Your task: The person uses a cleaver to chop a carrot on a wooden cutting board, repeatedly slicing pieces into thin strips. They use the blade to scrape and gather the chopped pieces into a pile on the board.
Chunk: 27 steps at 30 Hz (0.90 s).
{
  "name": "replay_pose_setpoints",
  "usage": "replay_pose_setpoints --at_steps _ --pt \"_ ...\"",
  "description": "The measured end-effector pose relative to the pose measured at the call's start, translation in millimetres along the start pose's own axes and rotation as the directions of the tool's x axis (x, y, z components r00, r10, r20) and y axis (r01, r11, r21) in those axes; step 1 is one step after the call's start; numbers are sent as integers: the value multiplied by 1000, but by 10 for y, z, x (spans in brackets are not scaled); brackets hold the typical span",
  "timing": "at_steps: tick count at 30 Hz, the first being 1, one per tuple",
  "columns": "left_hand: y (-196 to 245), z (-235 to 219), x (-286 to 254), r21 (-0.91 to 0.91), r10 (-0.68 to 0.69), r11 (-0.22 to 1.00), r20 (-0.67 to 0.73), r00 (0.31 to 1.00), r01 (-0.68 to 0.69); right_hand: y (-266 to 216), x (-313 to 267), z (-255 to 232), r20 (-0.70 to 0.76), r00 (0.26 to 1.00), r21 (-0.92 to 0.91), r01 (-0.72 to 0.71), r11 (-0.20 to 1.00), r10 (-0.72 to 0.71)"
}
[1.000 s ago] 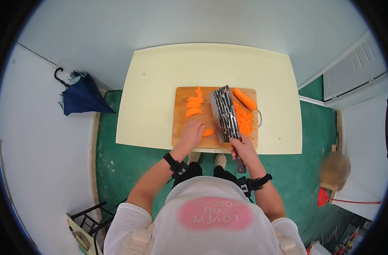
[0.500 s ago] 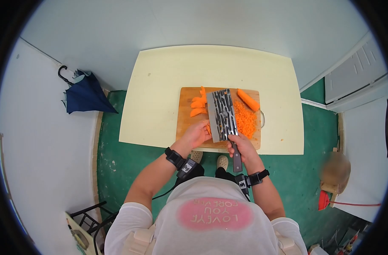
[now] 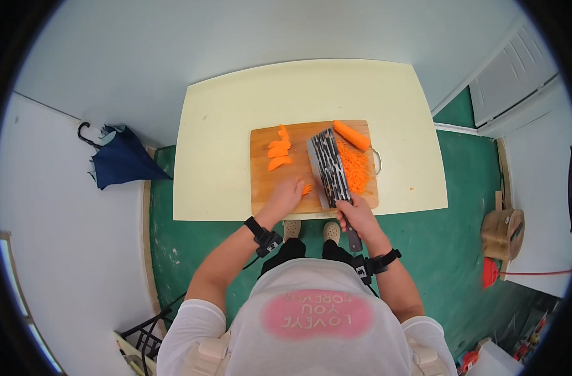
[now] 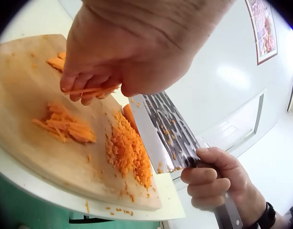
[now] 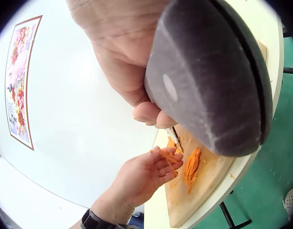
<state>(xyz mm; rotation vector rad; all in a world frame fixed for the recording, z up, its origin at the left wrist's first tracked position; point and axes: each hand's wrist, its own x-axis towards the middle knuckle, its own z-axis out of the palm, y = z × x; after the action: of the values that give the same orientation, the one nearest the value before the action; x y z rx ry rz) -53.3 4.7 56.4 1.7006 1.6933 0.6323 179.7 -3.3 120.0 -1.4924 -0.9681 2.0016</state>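
Note:
My left hand [image 3: 284,196] pinches a few thin carrot strips [image 4: 91,90] between thumb and fingers, over the wooden cutting board [image 3: 261,182]. Beneath it a small heap of carrot strips [image 4: 65,125] lies near the board's front edge. In my right hand [image 3: 361,216] is the dark handle of a cleaver [image 3: 331,168], gripped with curled fingers. Its broad, dark-patterned blade stands tilted over the board, bits of carrot stuck to it. Right of the blade spreads a pile of finely diced carrot [image 4: 127,148].
A whole peeled carrot [image 3: 351,135] lies at the board's back right, carrot slices [image 3: 278,149] at its back left. The board has a metal handle [image 3: 378,161] on its right side and sits at the front of a pale table [image 3: 223,138]. A blue umbrella [image 3: 124,160] leans at the left wall.
The left hand turned palm up beside the cleaver's blade half a second ago, then came back over the strips. The blade swung left and back right. The head view has shifted slightly.

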Motion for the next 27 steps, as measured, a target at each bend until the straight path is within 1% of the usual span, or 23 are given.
replay_pose_setpoints --at_steps 1,2,4,5,6,7,8,9,10,11,13,14,16,20,22,25,27 --pt "-53 46 -9 -8 -1 1000 30 1000 1 14 -5 -4 -10 1000 -30 3 1000 -3" --pt "-114 83 -21 -5 2 1000 37 999 -1 28 -6 -8 -14 1000 -24 2 1000 -2" --pt "-119 72 -57 -112 -41 993 -41 998 36 56 -12 -7 -45 997 -201 49 978 -59" --pt "-128 59 -90 -110 -39 993 -38 999 35 64 -19 11 -46 997 -198 49 979 -59" --pt "-3 -36 -131 18 57 998 -2 998 -57 71 -23 35 -68 992 -332 76 940 -104" --pt "62 -88 -158 141 146 978 46 988 -151 82 -29 52 -84 985 -460 95 883 -149" --pt "28 -50 -160 142 147 978 50 988 -153 159 10 59 -86 985 -457 93 884 -148" --pt "0 1 -145 193 267 945 0 964 -262 222 64 93 -95 966 -591 140 795 -241" --pt "-34 36 -133 247 386 898 -42 921 -365 272 99 109 -91 939 -712 171 681 -332" --pt "-77 59 -123 240 389 898 -38 920 -369 320 117 114 -99 939 -713 164 682 -329" --pt "-93 92 -104 171 384 913 -44 922 -371 225 51 224 -129 919 -832 104 545 -373" --pt "-107 99 -106 163 387 912 -40 921 -376 223 56 246 -138 918 -833 95 545 -370" --pt "-158 83 -104 165 377 917 -49 925 -364 221 82 294 -130 923 -861 75 503 -361" --pt "-286 106 -83 150 405 906 -41 914 -395 287 109 412 -147 925 -840 71 538 -351" --pt "-308 89 -54 184 429 890 -27 903 -417 309 133 453 -107 937 -857 83 508 -332" --pt "-301 52 -53 197 452 876 -15 892 -441 329 71 479 -158 921 -839 65 540 -356" --pt "-278 25 -50 182 465 873 -28 885 -453 319 25 499 -178 911 -843 54 535 -372"
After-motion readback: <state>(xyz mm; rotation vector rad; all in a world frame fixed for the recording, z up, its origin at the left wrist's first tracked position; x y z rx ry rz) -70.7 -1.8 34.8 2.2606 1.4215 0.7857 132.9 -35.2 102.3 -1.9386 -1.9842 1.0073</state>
